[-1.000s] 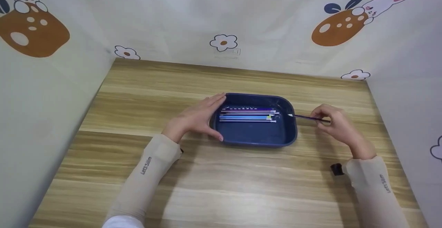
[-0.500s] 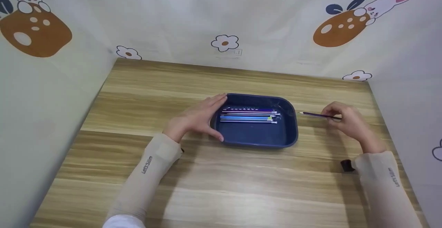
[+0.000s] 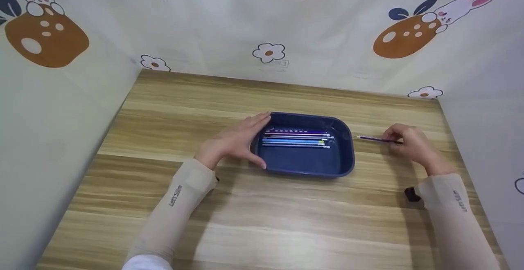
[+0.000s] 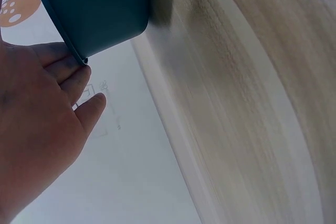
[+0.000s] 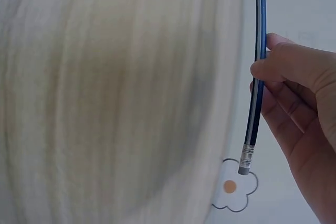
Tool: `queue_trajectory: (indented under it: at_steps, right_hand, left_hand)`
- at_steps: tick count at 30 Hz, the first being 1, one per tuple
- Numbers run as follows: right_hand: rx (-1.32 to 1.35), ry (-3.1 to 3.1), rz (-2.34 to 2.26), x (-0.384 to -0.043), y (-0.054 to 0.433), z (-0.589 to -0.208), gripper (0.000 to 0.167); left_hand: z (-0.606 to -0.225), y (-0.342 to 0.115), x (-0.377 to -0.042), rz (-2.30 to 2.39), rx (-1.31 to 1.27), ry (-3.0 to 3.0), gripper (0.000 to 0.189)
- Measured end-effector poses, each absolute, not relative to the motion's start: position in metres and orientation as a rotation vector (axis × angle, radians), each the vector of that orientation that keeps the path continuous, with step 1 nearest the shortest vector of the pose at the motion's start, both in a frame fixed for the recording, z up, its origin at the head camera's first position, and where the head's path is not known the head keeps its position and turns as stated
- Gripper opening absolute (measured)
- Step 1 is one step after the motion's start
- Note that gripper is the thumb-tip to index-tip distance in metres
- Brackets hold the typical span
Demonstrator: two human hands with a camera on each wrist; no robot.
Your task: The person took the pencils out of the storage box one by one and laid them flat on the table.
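A dark blue rectangular tray (image 3: 301,163) sits mid-table with several pencils (image 3: 295,143) lying side by side in it, eraser ends to the right. My left hand (image 3: 234,141) spreads across the tray's left end, thumb at the near corner and straight fingers at the far one. In the left wrist view those fingers touch the rim of the tray (image 4: 100,14). Right of the tray, my right hand (image 3: 411,145) pinches a dark blue striped pencil (image 5: 255,114) between thumb and fingers. Its pale sharpened tip points left, just outside the tray's right wall, and its metal-banded eraser end points away from the tray.
The wood-grain table (image 3: 286,229) runs back to a white patterned curtain (image 3: 204,28). More white curtain (image 3: 53,118) borders the table's left side, and a pale wall (image 3: 483,110) stands along the right.
The right hand has drawn the pencil to the right, its tip passing from over the tray's right rim to outside it. The left hand stays at the tray's left end.
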State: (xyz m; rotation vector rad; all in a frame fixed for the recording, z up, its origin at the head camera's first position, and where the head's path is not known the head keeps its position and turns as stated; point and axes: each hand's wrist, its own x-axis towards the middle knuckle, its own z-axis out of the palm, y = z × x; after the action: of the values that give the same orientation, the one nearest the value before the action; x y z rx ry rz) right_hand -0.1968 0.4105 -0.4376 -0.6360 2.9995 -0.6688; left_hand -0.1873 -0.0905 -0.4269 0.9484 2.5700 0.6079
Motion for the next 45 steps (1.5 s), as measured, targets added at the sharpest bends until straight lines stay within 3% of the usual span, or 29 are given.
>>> queue_trajectory:
  at_steps: [16, 45]
  right_hand:
    - [-0.622, 2.91, -0.531, -0.214, 0.411, -0.45, 0.023]
    - [-0.52, 2.899, -0.687, -0.203, 0.408, -0.445, 0.024]
  left_hand:
    - [-0.426, -0.091, -0.186, 0.654, 1.007, 2.567, 0.132]
    - [-0.426, -0.091, -0.187, 0.609, 1.014, 2.582, 0.133]
